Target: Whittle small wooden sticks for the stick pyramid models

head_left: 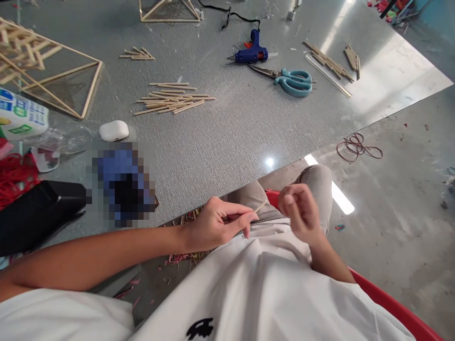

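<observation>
Above my lap, beside the table's front edge, my left hand (222, 222) pinches a short thin wooden stick (261, 206) between thumb and fingers. The stick's free end points toward my right hand (300, 210), which is raised a little apart from it. The right fingers are curled in and slightly blurred; whether anything small is between them is hidden. Farther up on the table lies a loose pile of wooden sticks (174, 100), with a smaller bunch of sticks (138, 54) behind it.
A blue glue gun (251, 54) and teal-handled scissors (293, 83) lie mid-table. More sticks (330, 61) are at right. Stick frames (92, 90) stand at left, near a plastic bottle (24, 116), a white earbud case (113, 130), a pixelated phone-like object (124, 184) and a black case (42, 208).
</observation>
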Demonstrator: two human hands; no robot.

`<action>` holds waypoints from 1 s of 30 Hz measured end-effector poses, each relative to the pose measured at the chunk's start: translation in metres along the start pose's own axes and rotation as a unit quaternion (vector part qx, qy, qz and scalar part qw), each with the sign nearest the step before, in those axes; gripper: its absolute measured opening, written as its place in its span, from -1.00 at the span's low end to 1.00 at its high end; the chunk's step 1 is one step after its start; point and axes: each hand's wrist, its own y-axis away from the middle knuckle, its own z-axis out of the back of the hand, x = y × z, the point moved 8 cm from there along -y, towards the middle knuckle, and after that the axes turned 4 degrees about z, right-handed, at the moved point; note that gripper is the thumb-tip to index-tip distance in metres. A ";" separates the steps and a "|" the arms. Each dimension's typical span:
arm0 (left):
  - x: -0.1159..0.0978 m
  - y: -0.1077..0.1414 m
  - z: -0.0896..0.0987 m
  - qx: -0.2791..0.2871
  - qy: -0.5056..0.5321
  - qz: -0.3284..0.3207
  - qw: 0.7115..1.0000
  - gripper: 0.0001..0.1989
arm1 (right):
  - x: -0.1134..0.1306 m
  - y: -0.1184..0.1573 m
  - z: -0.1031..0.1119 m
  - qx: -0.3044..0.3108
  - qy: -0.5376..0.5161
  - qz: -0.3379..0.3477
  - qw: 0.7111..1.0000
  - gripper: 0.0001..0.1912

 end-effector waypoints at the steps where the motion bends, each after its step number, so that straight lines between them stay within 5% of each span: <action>1: 0.002 0.000 0.000 -0.003 0.021 0.005 1.000 -0.51 | -0.003 -0.002 0.020 -0.051 0.028 0.007 0.998 -0.86; 5: 0.008 -0.001 0.000 -0.004 0.077 0.019 0.997 -0.55 | -0.030 -0.005 0.098 -0.179 0.302 -0.018 0.936 -0.74; 9: 0.007 -0.001 0.001 -0.012 0.078 0.029 0.996 -0.57 | -0.083 -0.013 0.125 -0.060 0.546 -0.128 0.826 -0.68; 13: 0.007 -0.001 0.005 -0.040 0.099 0.021 0.994 -0.70 | -0.074 -0.017 0.106 -0.029 0.581 -0.079 0.809 -0.67; 17: 0.009 -0.001 0.008 -0.066 0.107 0.004 0.992 -0.74 | 0.003 -0.013 0.055 0.002 0.513 0.101 0.852 -0.73; 20: 0.007 -0.002 0.007 -0.060 0.108 -0.004 0.992 -0.73 | 0.066 -0.004 0.017 0.058 0.368 0.274 0.887 -0.48; 24: 0.001 -0.002 0.003 -0.033 0.114 -0.010 0.993 -0.69 | 0.087 -0.009 -0.014 0.148 0.383 0.360 0.838 -0.43; 30: -0.009 -0.004 0.006 -0.035 0.147 -0.023 0.988 -0.69 | 0.097 -0.033 -0.026 0.198 0.391 0.405 0.802 -0.72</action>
